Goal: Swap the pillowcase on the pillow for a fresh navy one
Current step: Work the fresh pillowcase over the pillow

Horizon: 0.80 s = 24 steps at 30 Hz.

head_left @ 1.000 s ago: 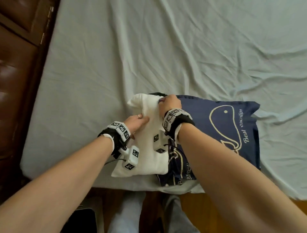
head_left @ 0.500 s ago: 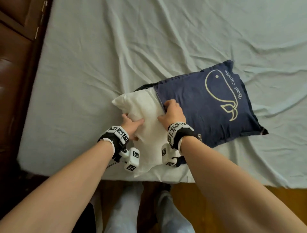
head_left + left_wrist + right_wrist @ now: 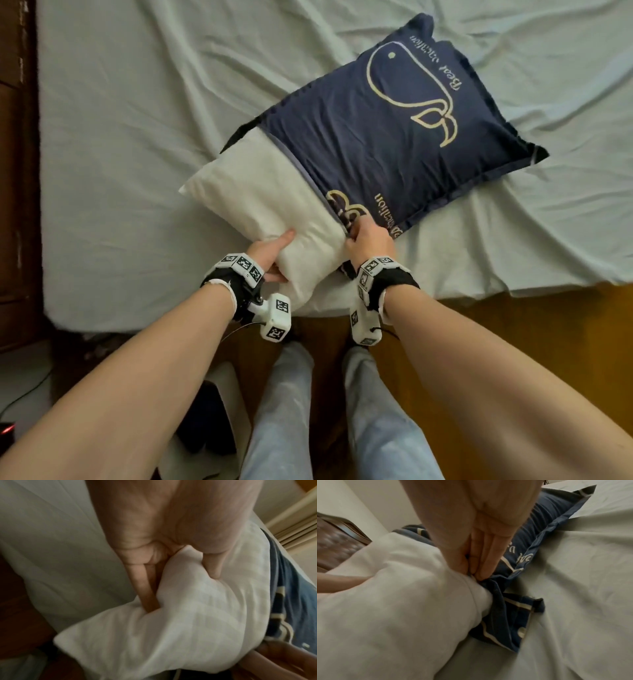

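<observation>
**Pillow half-sheathed, diagonal on bed**

Near corner of white pillow (image 3: 263, 202) is gripped by left hand (image 3: 270, 255). Navy pillowcase (image 3: 387, 126) hem is pinched by right hand (image 3: 368, 240). Long axis runs near-left to far-right across bed (image 3: 130, 113); cased end lies farthest.

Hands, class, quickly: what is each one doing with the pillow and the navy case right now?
Left hand: closed, gripping the bare white end of the pillow.
Right hand: closed, pinching the open edge of the navy case at the pillow's near side.

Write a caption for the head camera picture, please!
Left hand grips the white pillow while right hand pinches the navy whale pillowcase.
</observation>
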Available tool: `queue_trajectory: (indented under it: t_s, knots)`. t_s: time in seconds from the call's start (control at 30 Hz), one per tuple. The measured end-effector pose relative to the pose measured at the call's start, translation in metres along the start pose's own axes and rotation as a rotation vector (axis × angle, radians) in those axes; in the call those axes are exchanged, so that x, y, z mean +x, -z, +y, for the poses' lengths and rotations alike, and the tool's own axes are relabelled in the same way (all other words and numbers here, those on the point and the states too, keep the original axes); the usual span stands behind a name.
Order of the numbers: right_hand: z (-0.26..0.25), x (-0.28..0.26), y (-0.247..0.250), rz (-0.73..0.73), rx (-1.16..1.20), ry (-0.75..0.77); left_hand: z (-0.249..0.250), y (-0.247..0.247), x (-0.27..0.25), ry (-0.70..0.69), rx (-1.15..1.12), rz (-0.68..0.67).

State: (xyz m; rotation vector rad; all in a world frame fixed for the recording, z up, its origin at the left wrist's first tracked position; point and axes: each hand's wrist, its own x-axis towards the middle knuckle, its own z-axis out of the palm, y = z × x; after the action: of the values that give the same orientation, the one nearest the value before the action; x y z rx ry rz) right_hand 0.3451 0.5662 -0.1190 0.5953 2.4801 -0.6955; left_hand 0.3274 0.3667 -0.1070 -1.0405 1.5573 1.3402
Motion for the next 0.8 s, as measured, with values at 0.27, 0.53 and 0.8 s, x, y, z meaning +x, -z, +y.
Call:
queue_trajectory:
  t_s: [0.27, 0.53, 0.8]
  knots:
    - [-0.036, -0.013, 0.026, -0.219, 0.127, 0.392, 0.027, -0.043, -0.002, -0.126, 0.07, 0.012]
    - [-0.017, -0.009, 0.056, -0.317, -0.037, 0.106, 0.06, -0.003, -0.029, 0.061, 0.329, 0.1]
    - [-0.1, 0.064, 0.108, -0.076, -0.042, 0.125, 0.154, 0.028, -0.01, -0.302, 0.511, 0.435]
